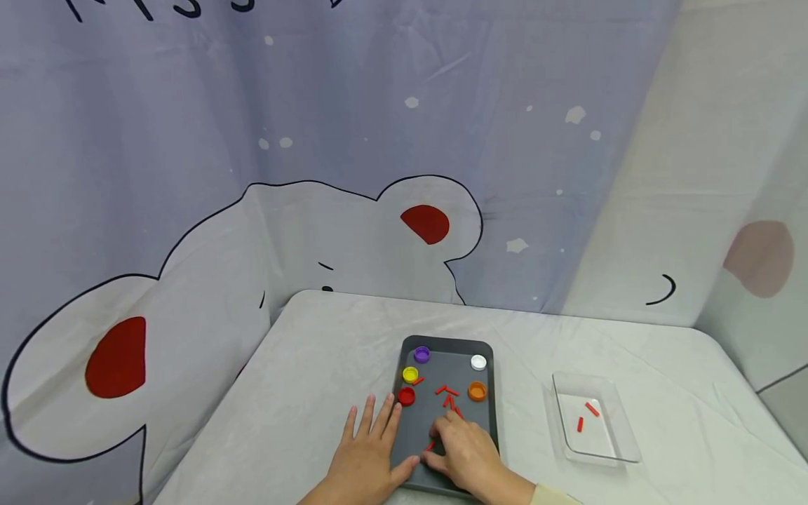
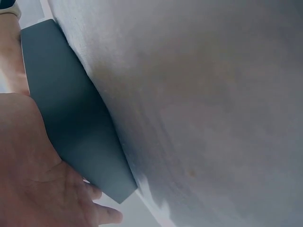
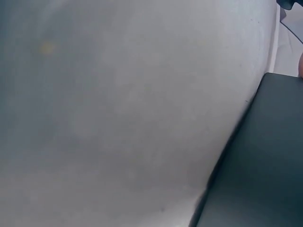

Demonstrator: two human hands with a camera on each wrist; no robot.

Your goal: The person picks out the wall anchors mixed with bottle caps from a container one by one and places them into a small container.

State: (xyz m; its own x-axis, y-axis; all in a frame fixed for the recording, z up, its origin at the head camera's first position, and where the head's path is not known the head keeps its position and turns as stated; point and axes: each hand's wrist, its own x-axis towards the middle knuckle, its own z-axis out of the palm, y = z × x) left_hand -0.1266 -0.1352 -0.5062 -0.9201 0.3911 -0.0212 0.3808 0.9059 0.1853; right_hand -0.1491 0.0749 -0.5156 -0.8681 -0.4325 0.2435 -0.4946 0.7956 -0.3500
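Note:
My left hand (image 1: pixel 366 449) lies at the left edge of a dark grey tray (image 1: pixel 419 421), fingers straight and spread. In the left wrist view its palm (image 2: pixel 38 165) is beside the tray's outer side (image 2: pixel 75 109). Over the tray's near part, my right hand (image 1: pixel 463 449) has curled fingers, its thumb and forefinger pinching a small red stick (image 1: pixel 431 446). Several more red sticks (image 1: pixel 448 401) lie loose just beyond its knuckles. A red cap (image 1: pixel 407 396), a yellow cap (image 1: pixel 410 374) and a purple cap (image 1: pixel 421 354) line the tray's left side.
On the tray's right side sit a white cap (image 1: pixel 478 362) and an orange cap (image 1: pixel 477 391). A clear plastic box (image 1: pixel 596 456) with two red sticks (image 1: pixel 592 409) stands right of the tray on the white cloth (image 1: pixel 315 393). Printed curtains (image 1: pixel 353 105) hang behind the table.

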